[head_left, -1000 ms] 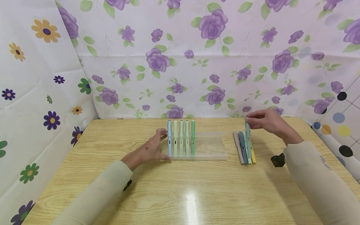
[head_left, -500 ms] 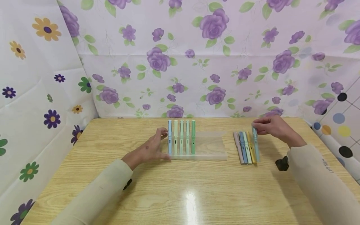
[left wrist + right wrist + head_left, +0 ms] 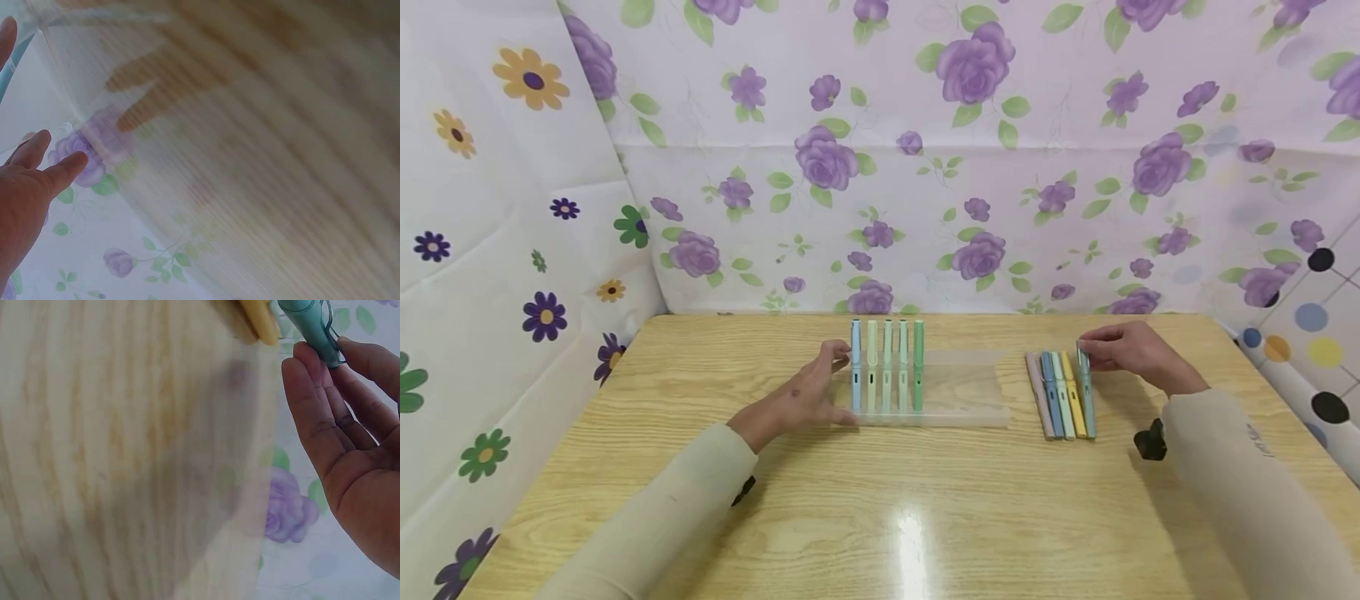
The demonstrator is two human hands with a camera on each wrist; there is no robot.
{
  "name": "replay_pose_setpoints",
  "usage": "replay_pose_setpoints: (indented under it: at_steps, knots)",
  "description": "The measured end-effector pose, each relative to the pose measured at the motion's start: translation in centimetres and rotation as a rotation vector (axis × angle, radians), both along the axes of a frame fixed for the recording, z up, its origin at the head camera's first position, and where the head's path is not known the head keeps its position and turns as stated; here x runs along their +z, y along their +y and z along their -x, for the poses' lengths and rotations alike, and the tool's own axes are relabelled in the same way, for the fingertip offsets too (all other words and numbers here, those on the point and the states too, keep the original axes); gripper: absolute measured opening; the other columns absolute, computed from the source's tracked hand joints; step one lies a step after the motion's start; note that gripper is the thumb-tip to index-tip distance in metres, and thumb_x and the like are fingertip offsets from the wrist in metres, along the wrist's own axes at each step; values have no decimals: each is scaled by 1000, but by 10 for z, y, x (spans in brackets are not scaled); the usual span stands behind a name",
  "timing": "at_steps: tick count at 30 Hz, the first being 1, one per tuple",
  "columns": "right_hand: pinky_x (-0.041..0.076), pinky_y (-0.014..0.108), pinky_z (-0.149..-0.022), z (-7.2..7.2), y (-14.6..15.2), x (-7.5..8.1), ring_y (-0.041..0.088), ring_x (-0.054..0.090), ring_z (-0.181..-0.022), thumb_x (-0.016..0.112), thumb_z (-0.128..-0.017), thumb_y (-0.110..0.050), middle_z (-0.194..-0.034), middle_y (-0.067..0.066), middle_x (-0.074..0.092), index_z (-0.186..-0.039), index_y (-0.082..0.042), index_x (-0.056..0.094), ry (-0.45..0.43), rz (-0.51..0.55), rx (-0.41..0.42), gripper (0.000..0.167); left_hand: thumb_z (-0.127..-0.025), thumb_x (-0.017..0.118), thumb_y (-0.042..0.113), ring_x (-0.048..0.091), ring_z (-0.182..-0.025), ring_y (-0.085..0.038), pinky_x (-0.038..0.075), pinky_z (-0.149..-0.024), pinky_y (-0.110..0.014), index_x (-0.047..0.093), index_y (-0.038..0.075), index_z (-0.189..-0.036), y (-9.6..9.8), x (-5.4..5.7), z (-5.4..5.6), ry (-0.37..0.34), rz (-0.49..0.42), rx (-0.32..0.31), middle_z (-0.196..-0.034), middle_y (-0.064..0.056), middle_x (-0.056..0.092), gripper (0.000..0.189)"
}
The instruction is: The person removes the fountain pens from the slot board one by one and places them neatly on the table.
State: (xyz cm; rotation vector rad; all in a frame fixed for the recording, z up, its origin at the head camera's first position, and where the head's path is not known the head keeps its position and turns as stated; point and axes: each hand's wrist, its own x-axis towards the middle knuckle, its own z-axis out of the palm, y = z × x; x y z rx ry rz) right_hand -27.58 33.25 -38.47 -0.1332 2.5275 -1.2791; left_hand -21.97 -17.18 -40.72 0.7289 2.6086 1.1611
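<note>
A clear plastic pen stand [image 3: 966, 417] holds several pens [image 3: 887, 367] in blue, pale yellow and greens, side by side at its left end. My left hand [image 3: 805, 396] holds the stand's left end, thumb at the front corner and fingers further back. In the left wrist view the left hand [image 3: 28, 194] shows spread fingers beside a clear edge. My right hand [image 3: 1138, 354] pinches the cap end of a teal pen [image 3: 1086, 392] at the right of a loose row. In the right wrist view the teal pen [image 3: 312, 328] sits between thumb and fingertips.
Left of the teal pen lie a yellow pen [image 3: 1073, 396], a pale green pen [image 3: 1063, 400], a blue pen [image 3: 1051, 400] and a mauve pen [image 3: 1039, 400]. Flowered cloth [image 3: 910, 208] stands behind the wooden table [image 3: 820, 508].
My right hand has moved the teal pen from above the other pens to the right, then lowered it beside the yellow pen. The left hand stays on the stand.
</note>
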Motion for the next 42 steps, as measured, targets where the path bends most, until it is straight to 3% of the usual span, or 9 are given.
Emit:
replay_pose_setpoints:
  at_steps: [15, 27, 35, 42]
  knots:
    - [58, 37, -87, 6, 1, -18, 22, 69, -101, 59, -102, -35, -121, 20, 67, -134, 10, 55, -11, -93, -7, 56, -74, 90, 15, 33, -144, -37, 29, -116, -48, 19, 7, -142, 0, -3, 1, 37, -11, -15, -150, -22, 33, 99]
    - [60, 35, -81, 6, -2, -22, 19, 69, -90, 63, -101, -27, -109, 16, 70, -130, 14, 56, -33, -41, -27, 51, -74, 90, 14, 31, -144, -37, 28, -117, -47, 19, 7, -140, 0, -3, 1, 45, -7, -20, -150, -21, 34, 97]
    - [60, 37, -80, 3, -1, -19, 20, 71, -88, 64, -100, -28, -102, 13, 72, -128, 13, 58, 2, -68, -40, 51, -74, 90, 16, 30, -145, -38, 29, -117, -49, 19, 6, -141, 1, -2, 0, 33, 4, -6, -151, -21, 32, 98]
    - [58, 42, -86, -1, -1, -6, 26, 70, -97, 61, -101, -32, -114, 20, 68, -134, 11, 54, 41, -68, -48, 54, -76, 89, 14, 30, -145, -37, 31, -115, -51, 18, 6, -142, 1, -1, 0, 4, -7, 0, -152, -23, 29, 98]
